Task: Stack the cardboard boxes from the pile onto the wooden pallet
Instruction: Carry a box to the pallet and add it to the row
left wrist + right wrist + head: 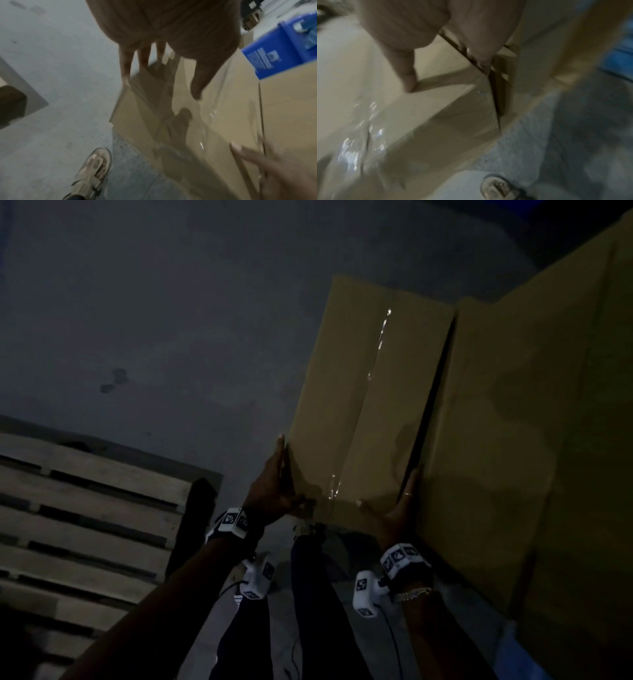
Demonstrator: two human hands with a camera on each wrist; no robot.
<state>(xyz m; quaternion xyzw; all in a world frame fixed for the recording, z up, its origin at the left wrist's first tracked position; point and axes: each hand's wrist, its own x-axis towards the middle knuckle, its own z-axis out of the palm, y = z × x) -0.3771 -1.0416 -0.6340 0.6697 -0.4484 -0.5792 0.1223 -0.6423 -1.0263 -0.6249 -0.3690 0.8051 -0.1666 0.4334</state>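
Dim light, grey concrete floor (154,320) with dark stains, blue container (281,54) at the far edge

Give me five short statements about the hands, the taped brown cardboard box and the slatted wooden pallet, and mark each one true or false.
1. The left hand is on the left side of the taped brown cardboard box. True.
2. The right hand rests on the slatted wooden pallet. False: it is at the box's right side, fingers in the gap beside the neighbouring cardboard box.
3. The pallet already carries boxes. False: none show on it.
4. Clear tape runs along the box's top seam. True.
5. The pallet lies to the person's left. True.
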